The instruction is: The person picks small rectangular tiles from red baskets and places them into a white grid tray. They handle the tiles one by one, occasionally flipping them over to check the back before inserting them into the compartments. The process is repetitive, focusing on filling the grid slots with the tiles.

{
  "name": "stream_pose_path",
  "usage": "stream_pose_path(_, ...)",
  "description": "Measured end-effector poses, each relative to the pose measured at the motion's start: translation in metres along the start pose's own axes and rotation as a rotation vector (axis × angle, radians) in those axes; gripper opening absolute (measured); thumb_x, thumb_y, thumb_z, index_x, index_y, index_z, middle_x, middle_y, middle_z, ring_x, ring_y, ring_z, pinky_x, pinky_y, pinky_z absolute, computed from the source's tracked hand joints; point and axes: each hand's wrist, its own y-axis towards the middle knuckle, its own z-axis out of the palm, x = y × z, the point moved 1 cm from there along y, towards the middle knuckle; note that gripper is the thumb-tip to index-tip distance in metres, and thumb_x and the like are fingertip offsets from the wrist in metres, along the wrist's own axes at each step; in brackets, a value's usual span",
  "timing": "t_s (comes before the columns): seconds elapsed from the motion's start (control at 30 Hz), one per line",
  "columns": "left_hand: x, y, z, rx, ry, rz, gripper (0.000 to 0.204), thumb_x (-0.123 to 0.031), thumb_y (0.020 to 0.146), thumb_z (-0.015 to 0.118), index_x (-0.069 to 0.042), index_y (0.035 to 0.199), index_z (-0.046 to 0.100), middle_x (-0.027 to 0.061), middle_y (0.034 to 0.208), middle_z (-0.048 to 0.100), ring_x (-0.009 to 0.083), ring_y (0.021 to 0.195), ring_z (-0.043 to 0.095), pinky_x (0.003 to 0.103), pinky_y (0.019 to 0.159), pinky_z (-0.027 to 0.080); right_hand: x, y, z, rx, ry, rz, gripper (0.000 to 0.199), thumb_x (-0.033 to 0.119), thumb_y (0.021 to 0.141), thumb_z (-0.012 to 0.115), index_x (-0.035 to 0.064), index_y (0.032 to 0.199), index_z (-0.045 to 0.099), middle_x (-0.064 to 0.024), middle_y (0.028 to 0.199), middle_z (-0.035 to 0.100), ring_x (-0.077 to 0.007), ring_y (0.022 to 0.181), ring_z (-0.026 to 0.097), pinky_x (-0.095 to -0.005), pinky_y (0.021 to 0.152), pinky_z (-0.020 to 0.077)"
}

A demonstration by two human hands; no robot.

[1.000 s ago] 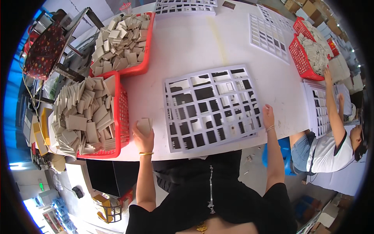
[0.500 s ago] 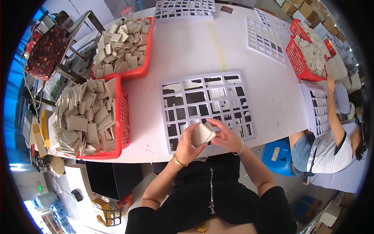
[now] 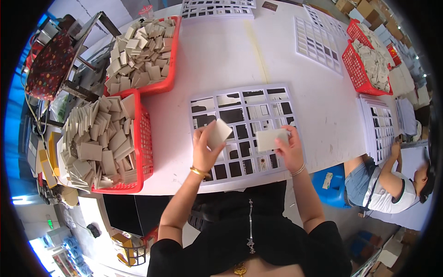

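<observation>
My left hand (image 3: pixel 204 150) grips a tilted off-white square flat piece (image 3: pixel 220 133) between thumb and fingers, over the left middle of a white grid frame (image 3: pixel 245 88). On the right, my right hand (image 3: pixel 290 148) pinches an off-white rectangular flat piece (image 3: pixel 267 140) by its right end, above the frame's right half. The two pieces are apart. Lying on the table in front of me, the frame has several compartments with black-and-white printed backing. Whether either hand holds one piece or a thin stack, I cannot tell.
Two red baskets, a near one (image 3: pixel 146 143) and a far one (image 3: pixel 172 57), stand at left, heaped with similar flat pieces. More grid frames (image 3: pixel 217 11) lie at the back and right. Another red basket (image 3: pixel 355 74) stands right, near a person (image 3: pixel 392 189) beside stacked frames (image 3: pixel 376 124).
My hands were together around the off-white pieces; now they have moved apart, each with a piece. The person at right has drawn an arm back from the red basket toward the stacked frames.
</observation>
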Motion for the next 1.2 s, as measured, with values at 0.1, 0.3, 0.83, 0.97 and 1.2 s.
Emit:
stream_pose_path(0.1, 0.012, 0.035, 0.01, 0.071, 0.261, 0.079, 0.059, -0.015, 0.067, 0.077, -0.011, 0.122, 0.056, 0.0109, 0.112, 0.056, 0.0316, 0.104, 0.052, 0.042, 0.089, 0.042, 0.006, 0.009, -0.018, -0.143, 0.051, -0.059, 0.039, 0.008, 0.086, 0.062, 0.0071, 0.12, 0.043, -0.0044, 0.088, 0.057, -0.0067, 0.059, 0.05, -0.0192, 0.048, 0.04)
stream_pose_path(0.3, 0.037, 0.082, 0.052, 0.205, 0.471, 0.213, 0.052, -0.017, 0.068, 0.077, -0.014, 0.116, 0.058, 0.0039, 0.117, 0.058, 0.0287, 0.117, 0.048, 0.045, 0.098, 0.034, 0.005, 0.017, -0.037, -0.173, 0.086, -0.046, 0.038, 0.008, 0.088, 0.061, 0.0064, 0.122, 0.043, -0.0037, 0.088, 0.058, -0.0061, 0.06, 0.05, -0.0192, 0.047, 0.0394)
stream_pose_path(0.83, 0.035, 0.058, 0.066, 0.455, 0.675, 0.248, 0.046, -0.036, 0.077, 0.07, -0.014, 0.115, 0.057, 0.0049, 0.128, 0.053, 0.0239, 0.122, 0.045, 0.049, 0.106, 0.027, -0.044, 0.17, 0.029, -0.003, -0.332, -0.319, 0.029, 0.017, 0.086, 0.065, 0.0043, 0.109, 0.054, -0.0078, 0.088, 0.064, -0.0144, 0.069, 0.062, -0.0262, 0.06, 0.0497)
stream_pose_path(0.97, 0.038, 0.045, 0.067, 0.468, 0.663, 0.233, 0.049, -0.038, 0.079, 0.067, -0.012, 0.119, 0.055, 0.0048, 0.133, 0.05, 0.0229, 0.124, 0.045, 0.049, 0.107, 0.026, -0.058, 0.204, 0.062, 0.064, -0.611, -0.323, 0.022, 0.018, 0.08, 0.069, 0.0073, 0.098, 0.061, -0.0063, 0.072, 0.064, -0.0144, 0.066, 0.062, -0.0288, 0.062, 0.0498)
stream_pose_path(1.2, 0.028, 0.051, 0.061, 0.563, 0.642, 0.168, 0.053, -0.044, 0.082, 0.064, -0.01, 0.121, 0.054, 0.006, 0.137, 0.048, 0.0202, 0.129, 0.041, 0.049, 0.111, 0.021, -0.07, 0.228, 0.082, 0.042, -0.981, -0.479, 0.019, 0.009, 0.075, 0.068, 0.0081, 0.094, 0.063, -0.0042, 0.072, 0.059, -0.0211, 0.069, 0.058, -0.0329, 0.064, 0.0494)
